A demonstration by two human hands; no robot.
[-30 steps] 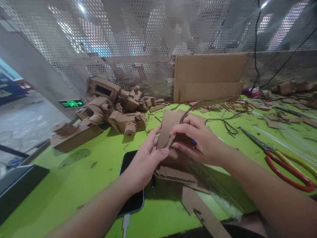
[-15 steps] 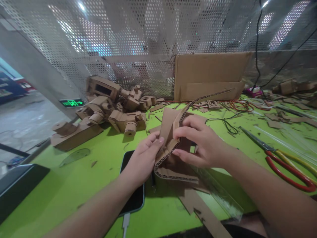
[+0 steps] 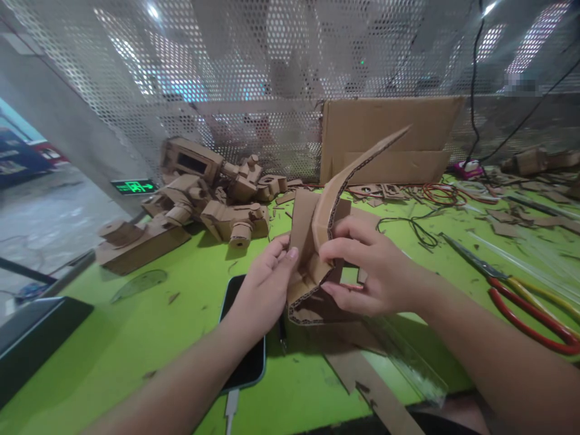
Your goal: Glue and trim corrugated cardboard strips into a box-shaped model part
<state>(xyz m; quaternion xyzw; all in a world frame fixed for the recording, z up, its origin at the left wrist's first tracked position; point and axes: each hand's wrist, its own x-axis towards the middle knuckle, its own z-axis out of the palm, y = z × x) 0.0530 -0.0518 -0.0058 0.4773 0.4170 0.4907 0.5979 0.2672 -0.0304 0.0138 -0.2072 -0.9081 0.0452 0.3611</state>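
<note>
Between my hands is a bent cardboard piece (image 3: 327, 208), its corrugated edge turned toward me and a long curved strip rising to the upper right. My left hand (image 3: 268, 284) grips its left side, thumb on the inner face. My right hand (image 3: 376, 260) pinches the fold on the right side, fingers bent around the edge. Below the left wrist lies a dark phone (image 3: 247, 362) with a white cable (image 3: 231, 403) plugged in. A pen (image 3: 282, 335) lies beside it, partly hidden by the cardboard.
Several cardboard models (image 3: 235, 223) stand at the back left. Red-and-yellow-handled shears (image 3: 521, 290) lie at right. Cardboard scraps (image 3: 502, 220), a black cable (image 3: 417, 232) and clear plastic strips (image 3: 408, 362) lie on the green table (image 3: 149, 326). A large cardboard sheet (image 3: 389, 130) leans against the mesh.
The cardboard piece has tilted between my hands: its long strip points higher and shows more of its flat face, and the lower flap looks shorter. Both hands keep their hold.
</note>
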